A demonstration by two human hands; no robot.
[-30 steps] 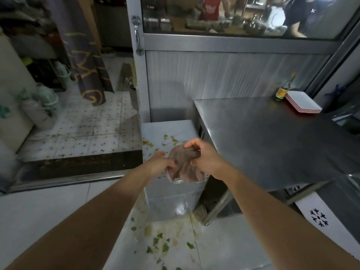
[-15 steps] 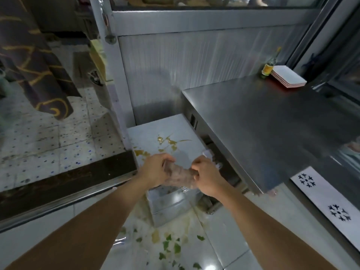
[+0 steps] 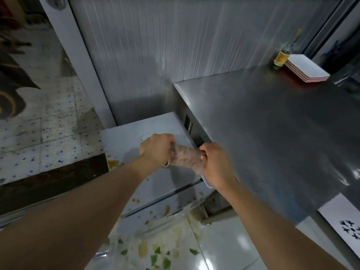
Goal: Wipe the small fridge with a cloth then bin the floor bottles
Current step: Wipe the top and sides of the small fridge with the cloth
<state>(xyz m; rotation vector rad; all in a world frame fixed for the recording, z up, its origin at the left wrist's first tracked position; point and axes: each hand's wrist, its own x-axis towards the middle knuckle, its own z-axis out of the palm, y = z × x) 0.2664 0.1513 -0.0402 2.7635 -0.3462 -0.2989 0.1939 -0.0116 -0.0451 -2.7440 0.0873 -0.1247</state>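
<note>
Cloth (image 3: 185,158) bunched above the small fridge (image 3: 124,141) top. Left hand (image 3: 156,150) and right hand (image 3: 215,162) grip its ends. Steel worktop (image 3: 272,123) beside fridge.

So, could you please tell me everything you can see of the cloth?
The cloth is a small, brownish-pink rag, soft and crumpled, bunched into a short roll. It is held stretched between both hands above the small fridge: the left hand grips one end, the right hand the other.
</note>
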